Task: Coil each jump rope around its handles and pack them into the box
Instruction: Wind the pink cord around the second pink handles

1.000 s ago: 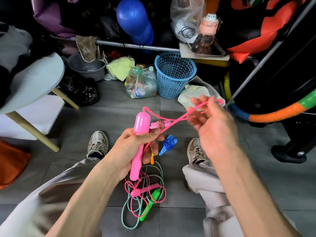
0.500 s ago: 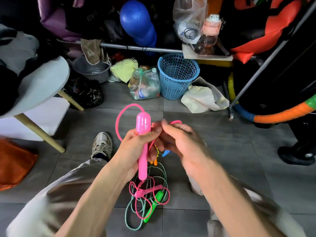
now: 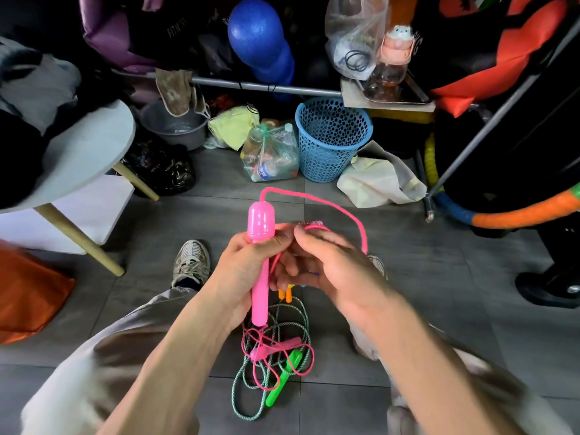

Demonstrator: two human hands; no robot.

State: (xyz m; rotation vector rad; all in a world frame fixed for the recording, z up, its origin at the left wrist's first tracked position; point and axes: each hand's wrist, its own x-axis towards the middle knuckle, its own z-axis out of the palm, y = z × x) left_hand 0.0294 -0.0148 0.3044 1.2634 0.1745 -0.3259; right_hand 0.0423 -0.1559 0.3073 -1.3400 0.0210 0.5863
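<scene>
Pink plastic handle (image 3: 260, 265) stood upright in the left hand's (image 3: 241, 271) closed grip; since a moment before, the right hand (image 3: 320, 265) had carried the thin pink cord (image 3: 339, 208) back, pinched, adding another turn. No box showed.

blue basket (image 3: 333, 139), blue ball (image 3: 255, 31), grey basin (image 3: 175, 128)

Right hand (image 3: 326, 265) covers the pink rope (image 3: 317, 200) where its fingers meet it. Orange handles (image 3: 285, 295) show only as tips below. Both forearms run off the bottom edge.
</scene>
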